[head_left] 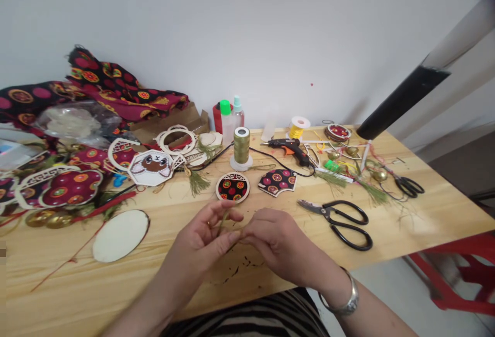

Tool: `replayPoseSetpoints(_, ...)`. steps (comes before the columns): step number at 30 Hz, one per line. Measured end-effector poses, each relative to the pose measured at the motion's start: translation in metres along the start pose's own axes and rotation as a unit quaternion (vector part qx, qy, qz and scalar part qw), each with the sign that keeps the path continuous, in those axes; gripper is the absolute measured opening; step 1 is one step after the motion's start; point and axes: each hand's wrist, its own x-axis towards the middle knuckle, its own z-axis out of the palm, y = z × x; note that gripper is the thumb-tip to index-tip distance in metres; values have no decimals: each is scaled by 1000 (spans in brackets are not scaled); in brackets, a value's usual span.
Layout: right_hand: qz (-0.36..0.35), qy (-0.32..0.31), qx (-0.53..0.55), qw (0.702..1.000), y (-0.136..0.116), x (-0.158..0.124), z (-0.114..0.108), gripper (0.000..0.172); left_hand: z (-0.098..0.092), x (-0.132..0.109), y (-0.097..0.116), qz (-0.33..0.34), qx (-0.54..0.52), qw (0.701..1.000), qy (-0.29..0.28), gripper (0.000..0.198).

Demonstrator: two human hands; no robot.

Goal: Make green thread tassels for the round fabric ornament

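Near the table's front edge, my left hand (pixel 209 236) pinches an olive-green strand of thread (pixel 223 219), which loops up between its fingers. My right hand (pixel 276 239) meets it, with thumb and fingers pressed together on the same strand. Its far end is hidden by the fingers. Just beyond them lie a round pendant piece (pixel 232 187) with dark floral fabric and a scallop-edged fabric piece (pixel 277 181). Behind stands a spool of olive-green thread (pixel 242 147). To the right of my right hand rest large black-handled scissors (pixel 336 218), blades apart.
A glue gun (pixel 292 149), a yellow thread spool (pixel 297 127) and small scissors (pixel 410 187) lie at the right. On the left are an oval white piece (pixel 121 235), a sheep-face piece (pixel 150 167) and bunched patterned fabric (pixel 116 82). A red stool (pixel 456 270) stands beyond the table's right edge.
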Motion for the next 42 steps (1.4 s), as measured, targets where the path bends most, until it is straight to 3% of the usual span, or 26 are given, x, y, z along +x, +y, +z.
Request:
replayPoseSetpoints(4,-17,-7,-19,1000,0,0,0,17,-2,-1,2,-44,113,992,-15,41)
replayPoseSetpoints(8,-22,-7,-37,999,0,0,-1,18,-3,-1,-1,-45,20,999,11,29)
replayPoseSetpoints(12,-15,-13,-55,998,-1,0,-4,18,-3,0,-4,-18,-41,998,35,31)
replayPoseSetpoints(19,-25,-6,-40,999,-1,0,-5,20,-6,0,4,-16,208,977,-48,21)
replayPoseSetpoints(22,-33,-22,-62,997,-1,-2,-4,20,-4,1,10,-34,255,962,-95,25)
replayPoseSetpoints(25,-43,-45,-102,993,-2,-4,-4,17,-2,2,14,-26,275,956,-104,24)
replayPoseSetpoints(30,-75,-44,-119,989,-2,-4,-7,14,-7,5,10,-68,202,971,-108,19)
replayPoseSetpoints(35,-90,-58,-100,989,-2,-2,-9,15,-14,6,6,-128,98,974,-158,19)
replayPoseSetpoints(42,-99,-63,-96,988,-3,0,-10,13,-13,6,11,-137,78,972,-174,16)
